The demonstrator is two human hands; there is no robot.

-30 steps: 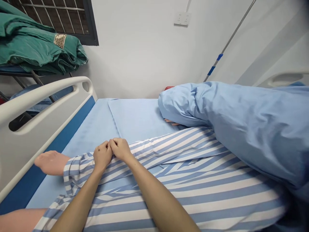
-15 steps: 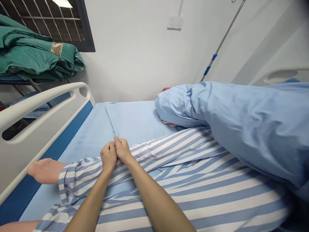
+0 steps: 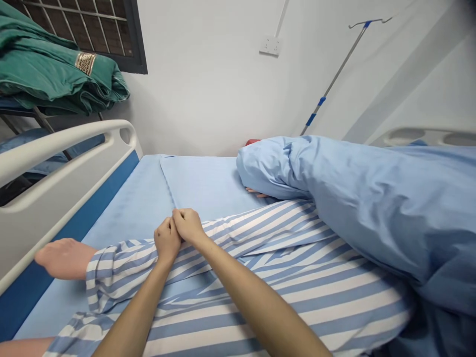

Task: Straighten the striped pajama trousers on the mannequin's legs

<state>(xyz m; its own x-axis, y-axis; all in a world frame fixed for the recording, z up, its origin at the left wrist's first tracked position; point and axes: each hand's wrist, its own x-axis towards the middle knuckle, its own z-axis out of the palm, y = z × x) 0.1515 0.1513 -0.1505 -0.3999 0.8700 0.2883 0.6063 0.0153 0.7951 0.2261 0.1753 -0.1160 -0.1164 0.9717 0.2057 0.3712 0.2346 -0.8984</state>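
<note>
Left hand [image 3: 168, 240] and right hand [image 3: 189, 225] touching, on trousers [image 3: 245, 230]. Fingers curled into fists; cannot tell if cloth pinched. Foot [image 3: 66, 259] near footboard [image 3: 22, 243].

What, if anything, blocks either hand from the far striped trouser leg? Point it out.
Nothing visible does. The left hand and right hand, both closed, sit together at the far striped trouser leg; their undersides are hidden. The bunched blue quilt lies off to the right, clear of both.
</note>
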